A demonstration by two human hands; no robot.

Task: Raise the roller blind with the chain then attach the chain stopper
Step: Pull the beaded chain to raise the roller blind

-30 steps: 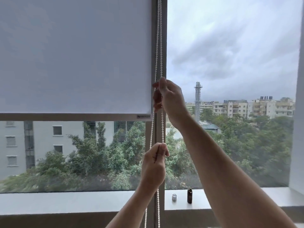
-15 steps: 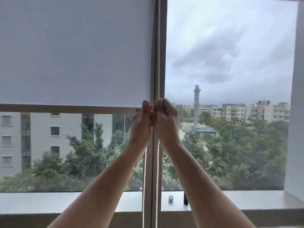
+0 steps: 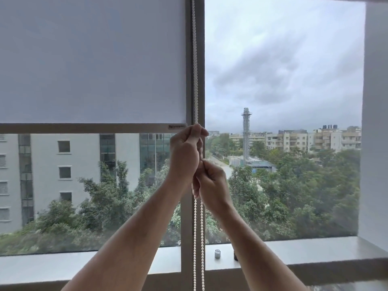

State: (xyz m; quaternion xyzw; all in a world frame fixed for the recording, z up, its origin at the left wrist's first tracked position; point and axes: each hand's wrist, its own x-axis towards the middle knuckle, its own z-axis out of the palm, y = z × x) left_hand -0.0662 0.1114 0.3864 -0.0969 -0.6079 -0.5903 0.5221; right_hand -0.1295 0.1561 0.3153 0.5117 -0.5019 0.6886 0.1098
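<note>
A pale grey roller blind (image 3: 92, 59) covers the upper part of the left window pane, and its bottom bar (image 3: 84, 128) sits just above mid-height. The white bead chain (image 3: 195, 59) hangs in front of the centre mullion, and both strands drop on below my hands. My left hand (image 3: 184, 153) is closed round the chain at the level of the bottom bar. Directly beneath it, my right hand (image 3: 212, 183) grips the chain too. I see nothing that I can tell to be a chain stopper.
The window sill (image 3: 304, 250) runs along the bottom. On it, right of the mullion, stand a small silver cylinder (image 3: 217, 253) and a dark cylinder (image 3: 235, 255) partly hidden by my right forearm. A white wall (image 3: 375, 122) closes the right side.
My left hand rose from low on the chain to the bottom bar, while my right hand came down from above and now grips under the left. The blind's bottom bar sits slightly higher against the building outside.
</note>
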